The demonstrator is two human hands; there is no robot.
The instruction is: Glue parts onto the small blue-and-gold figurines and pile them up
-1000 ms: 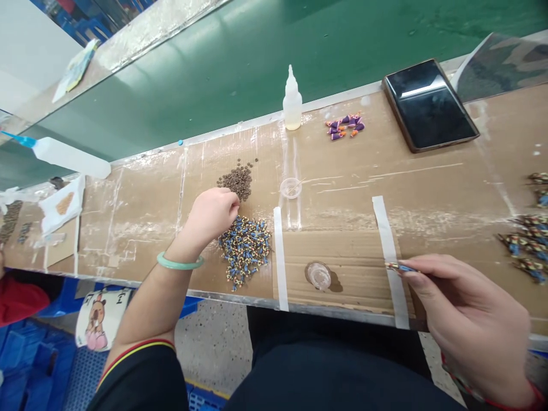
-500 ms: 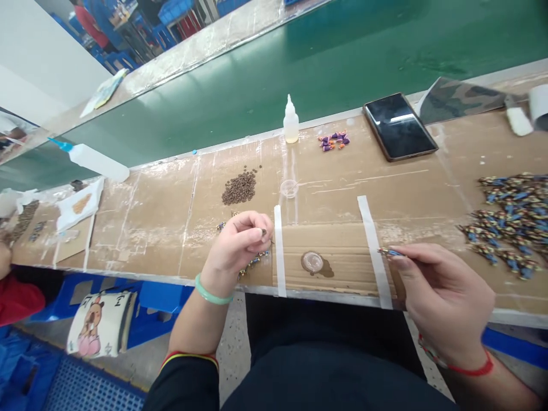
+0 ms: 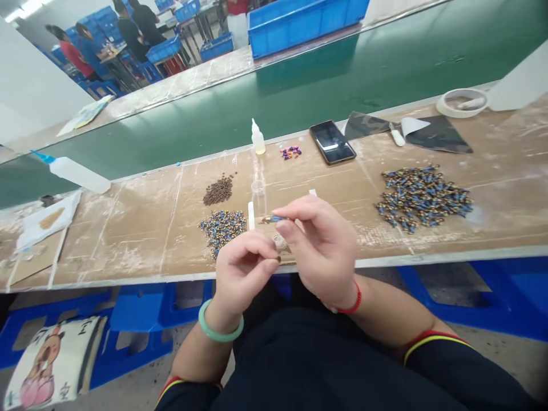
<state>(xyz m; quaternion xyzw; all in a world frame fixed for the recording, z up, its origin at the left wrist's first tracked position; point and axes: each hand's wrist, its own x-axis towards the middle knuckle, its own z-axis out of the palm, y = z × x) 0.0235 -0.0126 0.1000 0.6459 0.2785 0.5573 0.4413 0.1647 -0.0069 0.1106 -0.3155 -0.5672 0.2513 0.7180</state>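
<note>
My left hand (image 3: 244,274) is closed in a pinch on a small dark brown disc (image 3: 279,259). Close above it, my right hand (image 3: 325,245) grips a tiny blue and brown painted figurine (image 3: 275,219) between thumb and fingertips, its free end pointing left. The two held pieces are apart. Partly hidden behind my hands is a small round clear dish (image 3: 280,241). Similar brown discs lie in a heap (image 3: 218,190), with a pile of small blue and gold figurines (image 3: 223,227) in front of it. A larger figurine pile (image 3: 423,197) spreads to the right.
A small dropper bottle (image 3: 257,138) stands at the back, beside purple and orange pieces (image 3: 291,152) and a phone (image 3: 333,142). Farther right is a tape roll (image 3: 462,104). A blue-tipped bottle (image 3: 79,174) lies at left. People (image 3: 137,28) are in the background.
My right hand has come left with the figurine, close to my left hand. The view has shifted, bringing the whole right pile, the tape roll and a blue crate into sight.
</note>
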